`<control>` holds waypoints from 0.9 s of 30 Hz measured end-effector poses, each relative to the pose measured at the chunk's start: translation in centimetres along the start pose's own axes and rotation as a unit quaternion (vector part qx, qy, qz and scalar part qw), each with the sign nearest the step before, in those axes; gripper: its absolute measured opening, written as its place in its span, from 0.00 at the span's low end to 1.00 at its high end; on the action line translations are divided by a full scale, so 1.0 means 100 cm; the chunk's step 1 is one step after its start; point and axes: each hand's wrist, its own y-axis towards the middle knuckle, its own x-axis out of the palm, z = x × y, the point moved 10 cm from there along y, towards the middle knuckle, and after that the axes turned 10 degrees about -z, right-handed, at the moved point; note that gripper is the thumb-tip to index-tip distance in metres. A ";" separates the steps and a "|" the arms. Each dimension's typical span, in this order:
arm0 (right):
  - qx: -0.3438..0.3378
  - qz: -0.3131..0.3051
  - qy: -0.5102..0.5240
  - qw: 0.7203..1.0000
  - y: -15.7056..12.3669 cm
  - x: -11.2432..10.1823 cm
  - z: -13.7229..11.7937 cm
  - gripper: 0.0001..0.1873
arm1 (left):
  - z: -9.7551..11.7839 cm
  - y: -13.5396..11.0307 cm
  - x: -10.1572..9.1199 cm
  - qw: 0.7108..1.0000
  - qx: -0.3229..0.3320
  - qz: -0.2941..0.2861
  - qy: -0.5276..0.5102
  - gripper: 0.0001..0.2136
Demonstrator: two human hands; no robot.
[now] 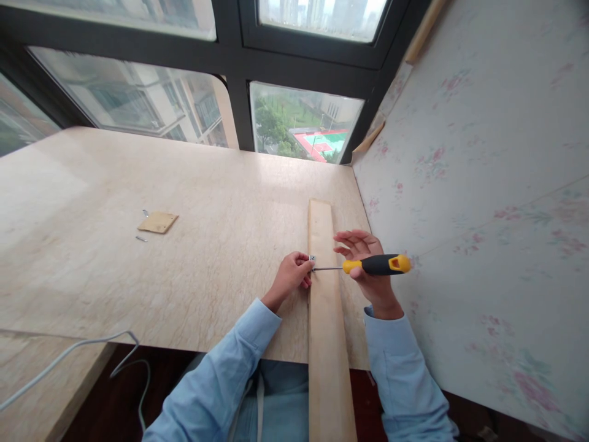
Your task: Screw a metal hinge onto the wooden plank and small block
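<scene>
A long pale wooden plank [326,325] lies lengthwise on the marble-look table [138,282] and sticks out over its near edge. My left hand [291,276] is pinched on a small metal bracket [312,260] at the plank's left edge. My right hand [365,264] holds a yellow and black screwdriver [377,264] sideways across the plank. Its fingers are partly spread, and the metal tip meets the bracket.
A small square of thin wood [157,222] lies at mid-left on the table, with two small screws [141,238] beside it. A flowered wall [483,184] rises close on the right. Windows run along the far edge. A white cable [69,353] hangs at the lower left.
</scene>
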 end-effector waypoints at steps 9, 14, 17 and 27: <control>-0.045 0.026 0.049 0.997 0.001 0.006 0.003 0.25 | -0.002 0.002 0.000 1.000 0.007 -0.003 0.017 0.07; -0.048 0.011 0.091 0.995 0.006 0.024 0.000 0.26 | -0.002 0.003 0.000 1.000 0.011 -0.003 0.019 0.07; -0.032 0.002 0.087 0.996 0.006 0.026 0.002 0.23 | -0.003 0.003 0.000 1.000 0.013 -0.003 0.018 0.07; -0.011 0.042 0.005 0.999 0.001 0.008 0.007 0.20 | -0.001 0.001 0.001 1.000 0.009 -0.006 0.017 0.07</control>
